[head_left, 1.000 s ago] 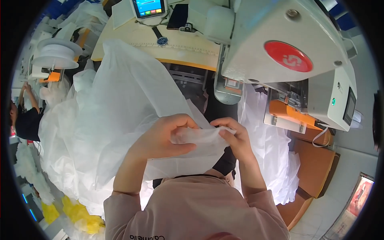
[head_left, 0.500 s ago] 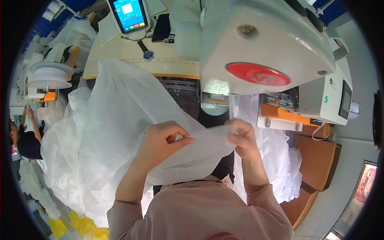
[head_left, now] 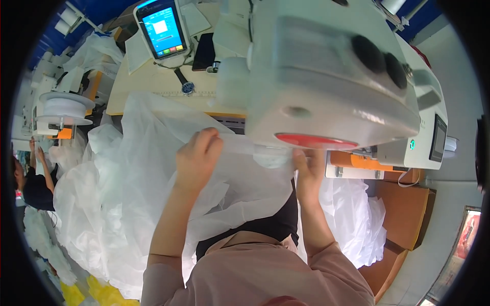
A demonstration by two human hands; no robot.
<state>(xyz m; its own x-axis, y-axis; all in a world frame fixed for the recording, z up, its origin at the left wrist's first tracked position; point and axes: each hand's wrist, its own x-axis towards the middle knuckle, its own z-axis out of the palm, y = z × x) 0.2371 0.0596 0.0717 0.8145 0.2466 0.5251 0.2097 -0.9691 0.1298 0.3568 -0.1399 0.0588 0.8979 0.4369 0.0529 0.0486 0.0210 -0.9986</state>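
Note:
Sheer white fabric [head_left: 240,196] spreads from a big heap on my left across my lap and under the head of a white sewing machine [head_left: 326,97]. Its upper edge is pinched in my left hand [head_left: 199,159], fingers curled closed, left of the machine head. Just below the red oval badge, my right hand [head_left: 309,176] grips the other end of the fabric by the machine's needle area. The machine head hides the fingertips of that hand. Through the fabric shows the machine's rounded arm end [head_left: 271,157].
A wooden worktable [head_left: 153,81] bears a lit touchscreen [head_left: 162,28], a dark phone [head_left: 204,52] and a wristwatch [head_left: 187,86]. White fabric [head_left: 352,219] hangs at right beside a cardboard box [head_left: 395,211]. Another person [head_left: 38,186] is at far left, near a white spool [head_left: 64,108].
Both hands have moved up and forward, bringing the stretched fabric edge from above my lap to the machine's arm end. The view has shifted, so the machine head appears lower.

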